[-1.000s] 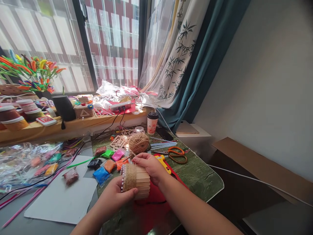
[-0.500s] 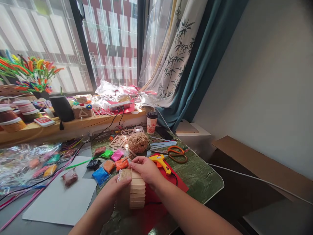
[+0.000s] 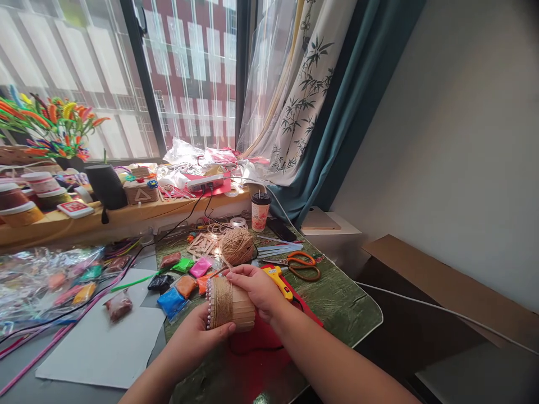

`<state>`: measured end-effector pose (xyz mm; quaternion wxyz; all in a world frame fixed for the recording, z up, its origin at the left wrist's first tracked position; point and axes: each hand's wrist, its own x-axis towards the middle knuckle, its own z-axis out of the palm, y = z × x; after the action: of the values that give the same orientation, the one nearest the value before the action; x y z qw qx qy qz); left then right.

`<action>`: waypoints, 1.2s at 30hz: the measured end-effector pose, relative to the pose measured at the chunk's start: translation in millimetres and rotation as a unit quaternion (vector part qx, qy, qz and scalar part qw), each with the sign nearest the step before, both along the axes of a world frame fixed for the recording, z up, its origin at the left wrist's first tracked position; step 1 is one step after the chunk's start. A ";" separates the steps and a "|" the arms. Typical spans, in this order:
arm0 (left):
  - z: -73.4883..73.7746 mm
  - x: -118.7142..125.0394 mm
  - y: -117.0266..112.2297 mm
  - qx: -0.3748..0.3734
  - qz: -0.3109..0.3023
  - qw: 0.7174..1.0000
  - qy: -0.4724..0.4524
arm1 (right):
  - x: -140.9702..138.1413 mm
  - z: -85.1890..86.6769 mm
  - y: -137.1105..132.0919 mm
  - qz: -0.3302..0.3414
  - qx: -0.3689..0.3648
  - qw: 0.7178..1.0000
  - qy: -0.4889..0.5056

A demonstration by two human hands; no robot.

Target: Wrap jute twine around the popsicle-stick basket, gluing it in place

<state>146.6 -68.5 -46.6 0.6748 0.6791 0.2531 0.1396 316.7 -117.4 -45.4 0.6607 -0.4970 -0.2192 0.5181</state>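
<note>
A craft-stick cup (image 3: 243, 311) lies on its side in the air above the table, with twine (image 3: 223, 303) wound round its middle and a row of pearl-like beads along its left rim. My left hand (image 3: 202, 331) is closed round its lower left part, thumb along the front. At the top edge of the cup, my right hand (image 3: 252, 286) pinches the twine, its fingers close against the wrapped band. Just beyond these fingers sits the twine ball (image 3: 236, 247). A yellow glue gun (image 3: 278, 280) is partly hidden behind my right hand.
Orange-handled scissors (image 3: 303, 265) and pale glue sticks (image 3: 280, 249) lie at the right. A paper cup (image 3: 260, 212) stands at the back. Coloured clay packets (image 3: 172, 303) and a white board (image 3: 101, 342) are to the left. Red paper (image 3: 263, 334) lies under the hands.
The cup has been turned and tilted, so its wound twine band and beaded rim show more. My left hand has shifted lower along it; my right hand stays at the top edge.
</note>
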 end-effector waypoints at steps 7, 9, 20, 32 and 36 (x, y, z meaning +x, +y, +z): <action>-4.7 -2.6 3.3 0.046 -0.013 0.999 0.011 | 1.2 3.1 -0.3 0.006 0.007 0.999 0.053; -6.9 -3.3 4.7 0.045 -0.014 0.999 0.011 | 2.3 3.0 -0.2 0.010 0.002 0.999 0.052; -20.6 4.9 13.9 -0.105 0.134 0.985 -0.008 | -18.3 -16.0 0.3 -0.038 -0.036 0.999 -0.016; -10.2 1.7 7.5 -0.057 0.117 0.991 -0.039 | -12.4 -8.1 4.2 -0.018 -0.011 1.000 0.009; -16.0 -0.5 11.3 -0.037 0.101 0.994 -0.027 | -7.3 -9.8 7.0 -0.002 -0.036 0.999 0.026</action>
<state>146.1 -57.2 -62.6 0.6889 0.6203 0.3066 0.2157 309.4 -110.4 -55.2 0.6490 -0.5071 -0.1821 0.5371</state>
